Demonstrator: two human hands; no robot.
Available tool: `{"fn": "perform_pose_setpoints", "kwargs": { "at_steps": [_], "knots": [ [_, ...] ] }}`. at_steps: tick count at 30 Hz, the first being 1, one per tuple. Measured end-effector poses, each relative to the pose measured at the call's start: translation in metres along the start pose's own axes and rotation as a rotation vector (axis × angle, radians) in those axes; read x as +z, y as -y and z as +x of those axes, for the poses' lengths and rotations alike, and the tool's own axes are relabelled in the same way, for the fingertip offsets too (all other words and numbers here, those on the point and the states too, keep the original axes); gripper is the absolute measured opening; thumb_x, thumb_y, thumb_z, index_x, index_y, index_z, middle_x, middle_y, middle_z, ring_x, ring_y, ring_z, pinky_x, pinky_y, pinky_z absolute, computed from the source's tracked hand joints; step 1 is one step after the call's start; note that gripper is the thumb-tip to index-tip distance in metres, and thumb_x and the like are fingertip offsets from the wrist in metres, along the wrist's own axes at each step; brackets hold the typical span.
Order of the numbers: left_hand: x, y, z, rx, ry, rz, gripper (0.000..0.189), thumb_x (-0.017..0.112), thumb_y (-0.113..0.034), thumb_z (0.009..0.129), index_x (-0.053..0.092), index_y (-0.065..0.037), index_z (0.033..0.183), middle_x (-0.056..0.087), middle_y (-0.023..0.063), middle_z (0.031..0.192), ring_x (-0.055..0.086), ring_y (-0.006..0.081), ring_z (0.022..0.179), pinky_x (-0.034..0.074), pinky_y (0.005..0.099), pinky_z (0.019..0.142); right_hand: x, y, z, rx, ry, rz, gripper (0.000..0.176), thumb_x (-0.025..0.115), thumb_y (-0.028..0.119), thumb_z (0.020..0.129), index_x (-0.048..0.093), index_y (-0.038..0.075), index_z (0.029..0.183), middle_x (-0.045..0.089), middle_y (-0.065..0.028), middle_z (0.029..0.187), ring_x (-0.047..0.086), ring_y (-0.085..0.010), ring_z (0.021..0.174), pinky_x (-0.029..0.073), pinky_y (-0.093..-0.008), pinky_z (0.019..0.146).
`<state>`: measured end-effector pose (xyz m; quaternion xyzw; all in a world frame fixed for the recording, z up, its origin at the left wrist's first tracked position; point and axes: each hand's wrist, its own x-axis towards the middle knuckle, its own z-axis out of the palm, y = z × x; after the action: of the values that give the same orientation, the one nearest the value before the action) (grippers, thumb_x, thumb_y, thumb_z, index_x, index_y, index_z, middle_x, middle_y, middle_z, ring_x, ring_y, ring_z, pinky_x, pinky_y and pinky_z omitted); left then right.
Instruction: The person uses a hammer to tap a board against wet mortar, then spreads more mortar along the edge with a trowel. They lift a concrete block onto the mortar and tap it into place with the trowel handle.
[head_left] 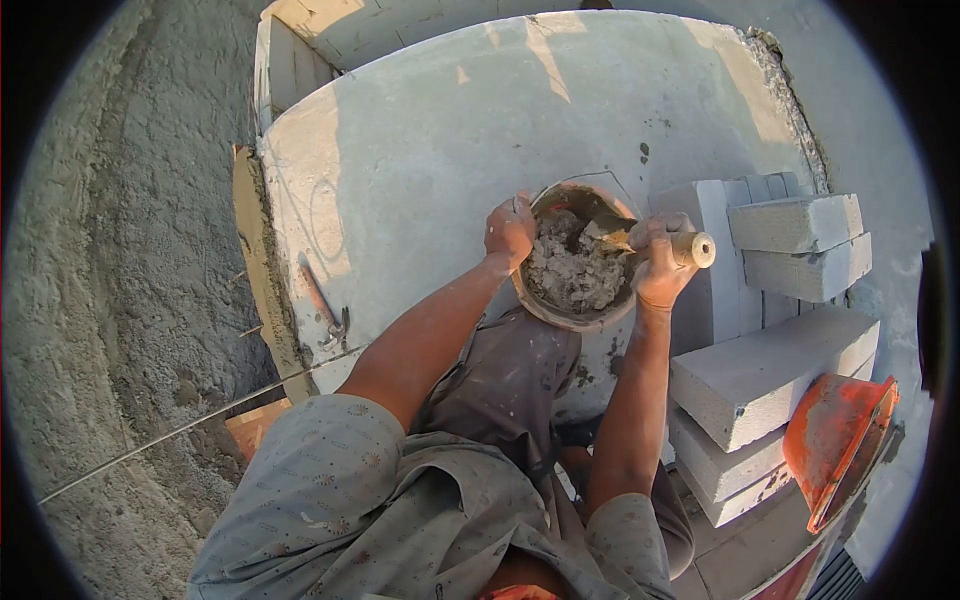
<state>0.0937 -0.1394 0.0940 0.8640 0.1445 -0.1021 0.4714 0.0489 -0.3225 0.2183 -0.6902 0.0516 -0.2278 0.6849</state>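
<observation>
A round bucket (577,322) of grey, lumpy mortar (575,268) stands in front of my knees, its thin wire handle leaning past the far rim. My left hand (510,232) is closed on the bucket's left rim. On the right side, my right hand (662,258) is wrapped round the wooden handle (694,250) of a trowel (617,238). The trowel's blade reaches over the rim to the mortar, and some mortar sits on and around it. How much of the blade is buried cannot be made out.
Pale blocks (770,365) are stacked at the right, beside an orange, mortar-stained container (832,440). A hammer (320,305) lies left on the smooth slab (420,150). A taut line (200,422) crosses the lower left, near the slab's rough edge (262,250).
</observation>
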Motion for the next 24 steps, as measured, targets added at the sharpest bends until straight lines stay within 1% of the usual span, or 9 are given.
{"fn": "perform_pose_setpoints", "kwargs": {
  "at_steps": [2, 3, 8, 11, 14, 18, 20, 23, 24],
  "knots": [
    [-0.002, -0.006, 0.003, -0.008, 0.01, -0.021, 0.049, 0.04, -0.041, 0.102, 0.067, -0.001, 0.093, 0.066, 0.0257, 0.086, 0.061, 0.0467, 0.087, 0.046, 0.052, 0.077, 0.017, -0.024, 0.016, -0.028, -0.092, -0.008, 0.009, 0.058, -0.003, 0.083, 0.054, 0.001, 0.076, 0.058, -0.0042, 0.068, 0.053, -0.0117, 0.061, 0.044, -0.0272, 0.06],
    [-0.002, -0.006, 0.004, -0.005, 0.006, -0.015, 0.05, 0.04, -0.041, 0.102, 0.067, 0.0, 0.092, 0.066, 0.0256, 0.087, 0.061, 0.0467, 0.087, 0.046, 0.0519, 0.077, 0.021, -0.042, 0.013, 0.095, -0.038, -0.047, 0.008, 0.059, -0.002, 0.082, 0.055, 0.001, 0.076, 0.058, -0.0034, 0.069, 0.052, -0.0111, 0.061, 0.043, -0.0274, 0.06],
    [-0.005, -0.003, 0.01, 0.01, 0.045, 0.023, 0.052, 0.041, -0.043, 0.101, 0.068, 0.0, 0.093, 0.067, 0.0261, 0.089, 0.062, 0.0473, 0.088, 0.047, 0.0517, 0.078, 0.008, -0.037, -0.017, 0.153, 0.398, -0.106, 0.011, 0.058, 0.002, 0.082, 0.055, 0.002, 0.072, 0.055, -0.0024, 0.067, 0.051, -0.0107, 0.06, 0.042, -0.0269, 0.057],
    [-0.007, -0.012, 0.026, 0.026, 0.098, 0.093, 0.054, 0.042, -0.045, 0.1, 0.068, 0.002, 0.091, 0.067, 0.0275, 0.089, 0.062, 0.0476, 0.088, 0.047, 0.0518, 0.078, -0.008, -0.005, -0.003, 0.224, 0.234, 0.18, 0.009, 0.057, 0.003, 0.082, 0.054, 0.001, 0.073, 0.055, -0.0044, 0.067, 0.051, -0.0114, 0.059, 0.043, -0.0276, 0.055],
    [-0.015, -0.025, 0.044, 0.056, 0.236, 0.058, 0.058, 0.042, -0.046, 0.1, 0.068, 0.004, 0.088, 0.066, 0.0288, 0.088, 0.062, 0.048, 0.088, 0.047, 0.0517, 0.08, -0.004, 0.009, 0.02, 0.018, 0.106, 0.277, 0.012, 0.058, 0.009, 0.085, 0.049, 0.002, 0.079, 0.05, -0.006, 0.064, 0.048, -0.0168, 0.059, 0.04, -0.0306, 0.057],
    [-0.015, -0.029, 0.064, 0.08, 0.3, 0.134, 0.062, 0.042, -0.05, 0.1, 0.067, 0.005, 0.084, 0.066, 0.0293, 0.084, 0.062, 0.0468, 0.085, 0.047, 0.0507, 0.081, 0.022, -0.069, 0.017, 0.048, 0.209, 0.221, 0.008, 0.059, 0.003, 0.079, 0.053, 0.001, 0.074, 0.055, -0.0062, 0.066, 0.049, -0.0123, 0.058, 0.043, -0.0281, 0.055],
    [-0.02, -0.035, 0.074, 0.096, 0.344, 0.161, 0.065, 0.041, -0.052, 0.1, 0.067, 0.005, 0.083, 0.065, 0.0294, 0.082, 0.062, 0.046, 0.084, 0.047, 0.0502, 0.081, 0.016, -0.074, 0.0, 0.13, 0.287, 0.15, 0.01, 0.06, 0.003, 0.078, 0.052, 0.002, 0.072, 0.055, -0.0059, 0.066, 0.049, -0.0126, 0.057, 0.043, -0.0285, 0.057],
    [-0.013, -0.032, 0.095, 0.152, 0.399, 0.275, 0.071, 0.038, -0.056, 0.099, 0.067, 0.006, 0.081, 0.065, 0.0289, 0.08, 0.063, 0.0446, 0.082, 0.047, 0.0492, 0.081, -0.01, -0.044, 0.001, 0.243, 0.364, 0.304, 0.013, 0.06, 0.003, 0.08, 0.051, 0.002, 0.07, 0.054, -0.0051, 0.065, 0.048, -0.0128, 0.057, 0.044, -0.0287, 0.059],
    [-0.012, -0.04, 0.101, 0.177, 0.432, 0.284, 0.073, 0.037, -0.058, 0.099, 0.067, 0.006, 0.081, 0.065, 0.0288, 0.08, 0.063, 0.0446, 0.082, 0.047, 0.0493, 0.081, -0.009, -0.024, 0.004, 0.245, 0.32, 0.357, 0.014, 0.06, 0.002, 0.081, 0.051, 0.002, 0.071, 0.053, -0.0044, 0.064, 0.047, -0.0126, 0.057, 0.044, -0.0283, 0.06]
  ]
}}
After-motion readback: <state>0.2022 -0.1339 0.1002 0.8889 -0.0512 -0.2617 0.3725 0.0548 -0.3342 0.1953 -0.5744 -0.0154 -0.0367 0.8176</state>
